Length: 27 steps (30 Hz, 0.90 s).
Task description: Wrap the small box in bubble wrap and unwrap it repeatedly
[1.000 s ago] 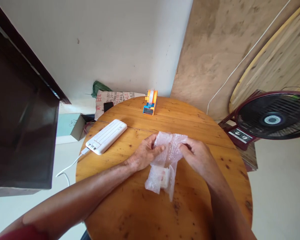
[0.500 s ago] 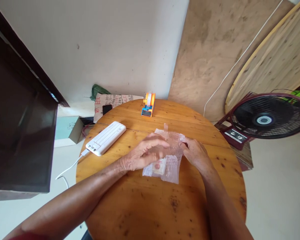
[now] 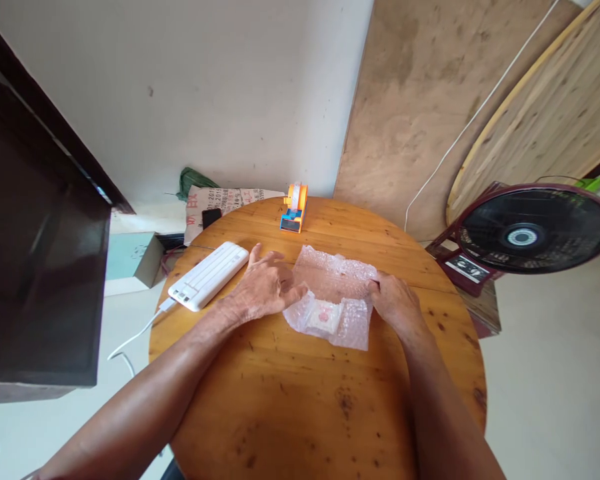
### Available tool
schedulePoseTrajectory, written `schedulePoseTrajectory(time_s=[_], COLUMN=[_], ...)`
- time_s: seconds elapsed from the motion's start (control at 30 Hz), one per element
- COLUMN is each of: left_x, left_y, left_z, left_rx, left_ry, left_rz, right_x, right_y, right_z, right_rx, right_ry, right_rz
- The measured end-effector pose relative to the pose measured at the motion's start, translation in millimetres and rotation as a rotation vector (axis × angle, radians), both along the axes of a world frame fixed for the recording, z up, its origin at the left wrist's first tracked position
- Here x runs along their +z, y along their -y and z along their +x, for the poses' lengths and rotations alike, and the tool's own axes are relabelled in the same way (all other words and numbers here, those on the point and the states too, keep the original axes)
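A sheet of clear bubble wrap (image 3: 330, 273) lies spread on the round wooden table in front of me. On its near part rests a small white square packet (image 3: 324, 316) with a reddish mark, the wrap's side flaps lying along both its sides. My left hand (image 3: 267, 283) is at the wrap's left edge, fingers spread, its thumb by the left flap. At the right edge my right hand (image 3: 394, 300) pinches the wrap between thumb and curled fingers.
An orange and blue tape dispenser (image 3: 294, 208) stands at the table's far edge. A white power bank (image 3: 209, 276) with a plugged-in cable lies left of my left hand. Beyond the round table (image 3: 300, 413), a dark fan (image 3: 523, 233) stands right and a dark screen (image 3: 40, 233) left.
My left hand has moved left, off the middle of the wrap, and its fingers have spread. The wrap lies wider open, with the packet more exposed. My right hand keeps the right edge.
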State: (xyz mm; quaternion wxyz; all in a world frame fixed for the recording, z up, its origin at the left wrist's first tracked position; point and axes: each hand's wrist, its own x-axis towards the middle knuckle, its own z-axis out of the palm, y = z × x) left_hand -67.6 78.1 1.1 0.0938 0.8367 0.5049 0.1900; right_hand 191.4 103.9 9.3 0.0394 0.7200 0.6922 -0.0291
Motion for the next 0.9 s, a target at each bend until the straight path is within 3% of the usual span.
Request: schedulePoseTrajectory(time_s=[0.1,0.2,0.37,0.53,0.63,0.77,0.83,0.9], left_x=[-6.3,-9.8,-7.5,3.5,18.7,33.1,29.0,17.9], left_y=[-3,-3,3,12,17,19,19,19], left_z=[0,3,7,7,-1,-10,-7,1], left_rx=[0.043,-0.003,-0.284,-0.333,-0.382,-0.623,-0.572,-0.417], left_ry=[-0.057,-0.004,0.233,0.324,0.478,0.507,0.509,0.586], left_rz=[0.046,0.114,0.089,-0.135,-0.436,-0.823,-0.89,-0.85], right_x=[0,1,2,0,-1,-2,-1,0], right_y=[-1,0,1,0,0,0,0,1], right_z=[0,1,3,2,3,4,5,5], right_rx=[-0.045,-0.071,-0.075,-0.055,-0.053,-0.036,-0.036,-0.043], right_ry=[0.009,0.007,-0.016,-0.034,-0.022,-0.038,-0.042,-0.043], right_rz=[-0.035,-0.044,-0.001,-0.012,-0.015,-0.003,-0.001,0.0])
